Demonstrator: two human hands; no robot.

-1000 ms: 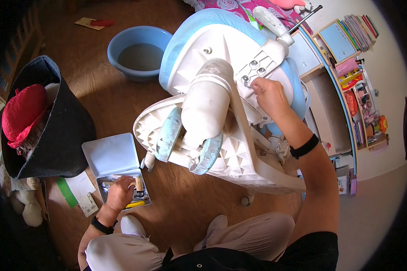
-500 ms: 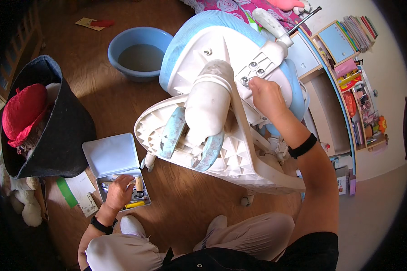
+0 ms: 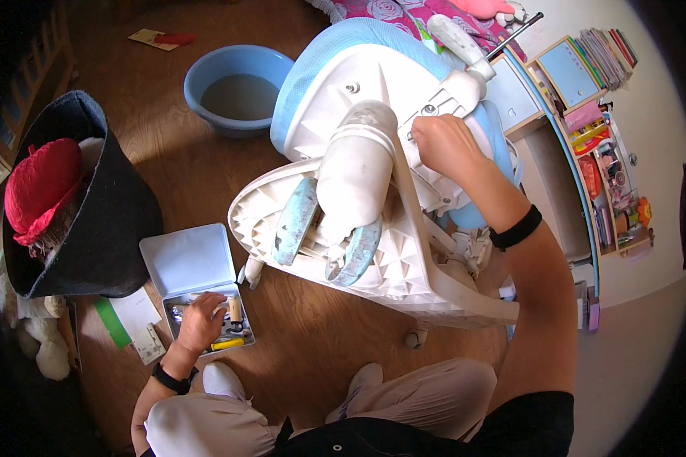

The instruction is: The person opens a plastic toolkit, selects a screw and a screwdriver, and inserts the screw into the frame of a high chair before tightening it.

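A white and blue chair (image 3: 404,259) lies overturned in front of me, its underside toward me. My right hand (image 3: 450,148) is closed at the white armrest bracket (image 3: 442,99) on the chair's right side. A bit of metal shows at its fingertips; what they pinch is mostly hidden. Beside them a bolt (image 3: 428,110) sits in the bracket. Down at the left, my left hand (image 3: 202,324) reaches into an open metal tin (image 3: 236,352) of tools, its fingers partly apart. Close to these fingers lie a wooden-handled tool (image 3: 235,309) and a yellow-handled tool (image 3: 227,344).
Behind the tin stands a dark fabric basket (image 3: 122,228) with a red cloth item (image 3: 46,190). A blue basin (image 3: 198,114) holding water is beyond the chair. Shelves (image 3: 579,152) with books line the right wall. Papers (image 3: 133,320) lie left of the tin.
My right hand has shifted slightly up and left over the bracket and turned, covering a bolt that showed before. The left hand stays in the tin.
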